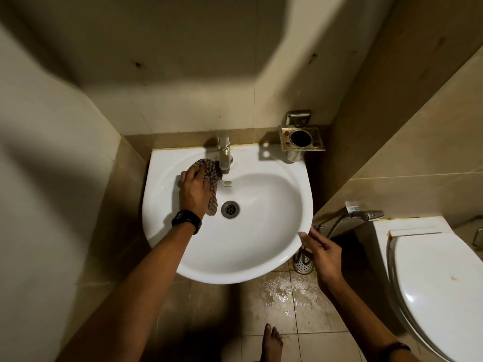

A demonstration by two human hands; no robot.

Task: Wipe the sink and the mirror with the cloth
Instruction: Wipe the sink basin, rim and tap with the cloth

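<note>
Risk of snagging on tap (224, 155) or dragging loose tail into drain (230, 209) while wiping so close. Cloth (209, 176) gripped by left hand (194, 188) on sink (261, 267) back ledge; runs lengthwise from ledge down toward drain, tail lowest. Right hand (322, 253) loose-fingered, touching front-right rim.

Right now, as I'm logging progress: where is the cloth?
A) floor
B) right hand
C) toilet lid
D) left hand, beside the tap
D: the left hand holds the cloth on the sink by the tap; the right hand touches the rim, empty.
</note>
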